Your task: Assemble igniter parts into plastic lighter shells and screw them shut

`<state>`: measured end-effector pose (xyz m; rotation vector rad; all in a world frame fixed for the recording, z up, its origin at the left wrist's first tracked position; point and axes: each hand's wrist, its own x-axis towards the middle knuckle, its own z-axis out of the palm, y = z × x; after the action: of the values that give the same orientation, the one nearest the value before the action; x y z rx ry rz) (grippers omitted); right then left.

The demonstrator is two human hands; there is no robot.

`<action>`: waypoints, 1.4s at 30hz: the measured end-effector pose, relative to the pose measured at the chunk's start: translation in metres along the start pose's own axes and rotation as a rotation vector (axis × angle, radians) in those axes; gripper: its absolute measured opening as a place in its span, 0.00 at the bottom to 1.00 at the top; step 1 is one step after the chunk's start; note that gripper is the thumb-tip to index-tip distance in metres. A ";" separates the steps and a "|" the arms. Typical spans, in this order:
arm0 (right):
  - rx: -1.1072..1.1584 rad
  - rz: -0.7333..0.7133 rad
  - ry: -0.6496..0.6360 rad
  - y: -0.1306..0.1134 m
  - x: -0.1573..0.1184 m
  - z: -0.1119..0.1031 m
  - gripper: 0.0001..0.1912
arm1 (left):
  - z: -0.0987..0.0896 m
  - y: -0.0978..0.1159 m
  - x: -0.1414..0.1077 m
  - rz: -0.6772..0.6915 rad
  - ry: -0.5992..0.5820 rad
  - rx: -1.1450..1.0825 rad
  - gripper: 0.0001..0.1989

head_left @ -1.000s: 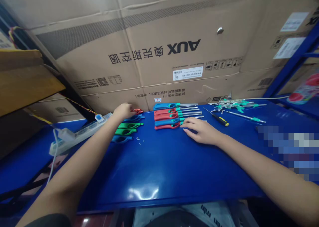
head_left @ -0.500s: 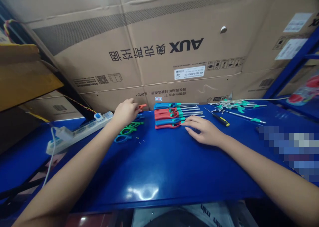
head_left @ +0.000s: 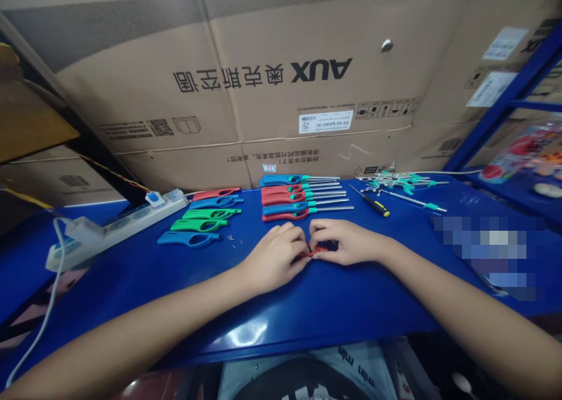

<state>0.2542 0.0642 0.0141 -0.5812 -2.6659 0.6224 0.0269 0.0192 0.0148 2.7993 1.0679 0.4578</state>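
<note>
The left hand (head_left: pixel 277 258) and the right hand (head_left: pixel 345 242) meet over the blue surface (head_left: pixel 246 306), and the fingers of both are drawn narrow, pinching a small red piece (head_left: pixel 320 250) between them. Most of that piece is hidden by the fingers, so its full shape cannot be told, nor whether it rests on the surface or is just clear of it.

It looks like thin moulded plastic. I would judge it light and fairly stiff, a little slick on its smooth faces, and unlikely to break under a gentle squeeze, though a thin edge could bend or snap if twisted hard. A fingertip pinch from either end seems right, with thumbs and forefingers on the edges rather than the flat faces.

Just beyond the fingers lies a row of red and blue lighters (head_left: pixel 283 198) with metal tubes pointing right. To the left of the fingers are loose handles (head_left: pixel 191 239) in red, blue and green, apart from the hands; between these and the left fingers lie a few tiny pins (head_left: pixel 230 237). Beyond the right fingers, off to the right, is a screwdriver (head_left: pixel 376 205), with a heap of metal rods and teal parts (head_left: pixel 406 183) farther back.
</note>
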 end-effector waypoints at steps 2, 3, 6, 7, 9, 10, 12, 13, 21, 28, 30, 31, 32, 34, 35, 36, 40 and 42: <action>0.007 0.025 -0.027 0.003 -0.001 -0.001 0.03 | 0.000 -0.008 -0.007 -0.046 0.037 -0.090 0.07; 0.009 0.040 -0.031 0.004 -0.002 -0.002 0.03 | -0.001 -0.013 -0.012 -0.081 0.059 -0.106 0.12; 0.005 0.076 -0.035 0.007 -0.004 -0.005 0.03 | -0.002 -0.026 -0.026 -0.200 0.065 -0.138 0.23; 0.005 0.081 -0.035 0.008 -0.004 -0.006 0.03 | -0.002 -0.030 -0.030 -0.225 0.058 -0.156 0.25; 0.019 0.068 -0.027 0.010 -0.005 -0.008 0.05 | 0.000 -0.037 -0.037 -0.253 0.080 -0.191 0.25; 0.029 0.057 -0.010 0.010 -0.004 -0.008 0.06 | 0.002 -0.040 -0.039 -0.257 0.109 -0.214 0.25; 0.030 0.059 0.086 0.012 -0.003 -0.008 0.08 | 0.006 -0.044 -0.041 -0.269 0.179 -0.266 0.22; 0.016 0.076 0.166 0.013 -0.002 -0.008 0.08 | 0.007 -0.046 -0.041 -0.277 0.207 -0.290 0.21; 0.038 0.316 0.408 0.018 -0.004 -0.016 0.13 | 0.010 -0.049 -0.044 -0.269 0.207 -0.313 0.27; 0.166 0.328 -0.171 0.009 -0.006 -0.017 0.18 | 0.013 -0.049 -0.044 -0.261 0.204 -0.306 0.22; 0.077 0.317 -0.194 0.010 -0.005 -0.012 0.20 | 0.012 -0.048 -0.044 -0.257 0.207 -0.302 0.21; 0.043 0.311 -0.195 0.012 -0.004 -0.010 0.22 | 0.011 -0.047 -0.044 -0.253 0.215 -0.292 0.20; 0.019 0.304 -0.185 0.014 -0.004 -0.008 0.24 | 0.009 -0.045 -0.044 -0.246 0.224 -0.277 0.20; -0.015 0.289 -0.118 0.018 -0.004 -0.009 0.27 | 0.005 -0.039 -0.044 -0.216 0.231 -0.240 0.18; -0.040 0.292 -0.054 0.020 -0.005 -0.012 0.27 | 0.003 -0.035 -0.045 -0.196 0.223 -0.226 0.18; -0.082 0.313 0.031 0.023 -0.006 -0.017 0.27 | 0.002 -0.031 -0.045 -0.168 0.195 -0.216 0.18; -0.446 0.643 0.376 0.044 -0.023 -0.049 0.14 | 0.001 -0.017 -0.048 -0.061 0.081 -0.141 0.24; -0.627 0.932 0.388 0.060 -0.039 -0.067 0.10 | 0.003 -0.015 -0.049 -0.026 0.053 -0.089 0.22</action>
<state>0.3338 0.1178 0.0327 -1.9237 -2.0659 -0.1660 -0.0158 -0.0024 -0.0032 2.7075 1.0648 0.5650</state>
